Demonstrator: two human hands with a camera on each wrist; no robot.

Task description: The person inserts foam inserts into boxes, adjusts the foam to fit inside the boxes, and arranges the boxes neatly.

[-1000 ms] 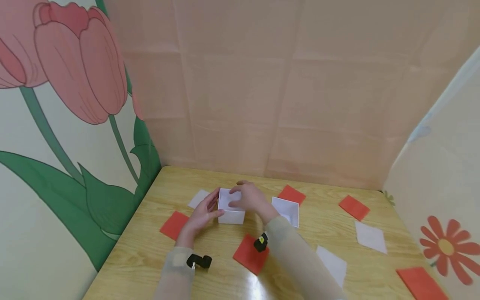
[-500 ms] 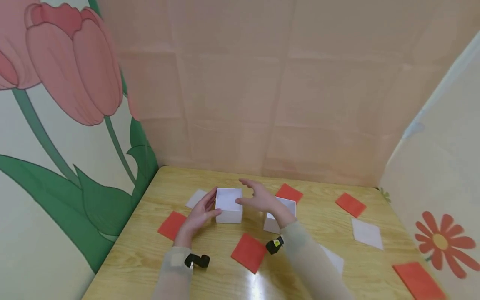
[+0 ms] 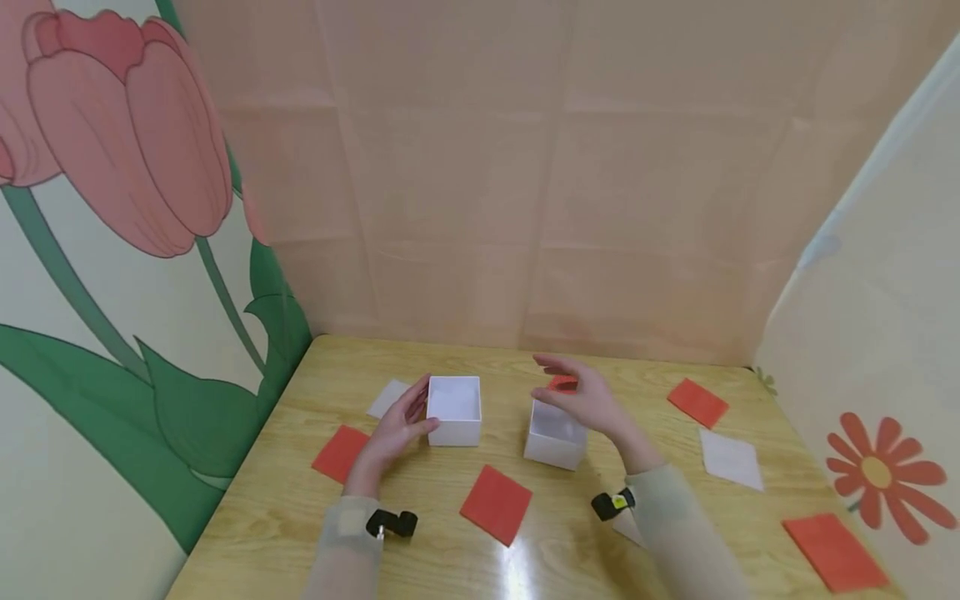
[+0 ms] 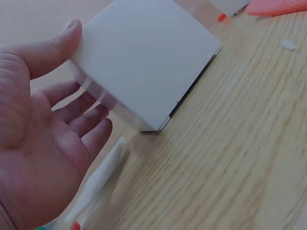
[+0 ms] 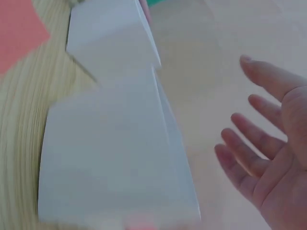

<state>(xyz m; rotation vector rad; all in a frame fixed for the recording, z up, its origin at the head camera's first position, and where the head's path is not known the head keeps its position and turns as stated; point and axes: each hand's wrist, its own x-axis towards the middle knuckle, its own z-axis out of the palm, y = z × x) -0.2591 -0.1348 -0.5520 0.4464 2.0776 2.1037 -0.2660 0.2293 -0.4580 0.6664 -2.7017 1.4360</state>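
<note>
In the head view a white open-topped box [image 3: 453,432] stands left of centre on the table. My left hand [image 3: 397,435] rests against its left side, the thumb at the near corner and the other fingers along that side. The left wrist view shows that hand [image 4: 53,115] with relaxed fingers and the thumb touching the box [image 4: 146,55]. A second white open-topped box [image 3: 555,446] stands to the right, turned slightly. My right hand [image 3: 588,398] hovers above its far right side, fingers spread and holding nothing. In the right wrist view this hand [image 5: 268,139] is apart from the box [image 5: 110,148].
Flat red squares [image 3: 497,505] and white squares [image 3: 731,460] lie scattered over the wooden table [image 3: 420,533]. A red square [image 3: 341,452] lies beside my left forearm. Behind the table hangs a pinkish cloth [image 3: 450,208]; printed walls flank it.
My right hand has drawn out of the left box and moved right, over the second box. The left hand has stayed at the left box. The head view has shifted slightly.
</note>
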